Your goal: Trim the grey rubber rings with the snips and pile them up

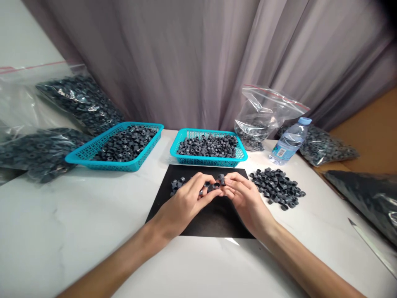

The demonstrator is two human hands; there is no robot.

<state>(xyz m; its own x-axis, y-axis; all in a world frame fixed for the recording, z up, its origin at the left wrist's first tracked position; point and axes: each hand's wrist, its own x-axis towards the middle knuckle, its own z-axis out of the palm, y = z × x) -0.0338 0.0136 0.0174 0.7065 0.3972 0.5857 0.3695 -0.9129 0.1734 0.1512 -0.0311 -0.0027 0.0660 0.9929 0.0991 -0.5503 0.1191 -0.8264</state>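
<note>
Both hands meet over a black mat [214,225]. My left hand [192,192] is curled, with a dark grey ring-shaped cap [216,186] pinched between thumb and forefinger; another such cap [206,184] shows inside the curl of its fingers. Between the thumb and fingers of my right hand [243,188] is a small dark grey knob-like part [221,179], close beside the left hand's cap. Whether the two parts touch I cannot tell. A few loose dark parts [176,184] lie on the mat, partly hidden behind my left hand.
Two turquoise baskets [207,162] [107,167] of dark parts stand at the back. To the right lie a heap of dark caps [279,188] and a water bottle [288,142]. Filled plastic bags [80,101] [254,132] flank the white table [77,231]; a grey curtain [173,62] hangs behind.
</note>
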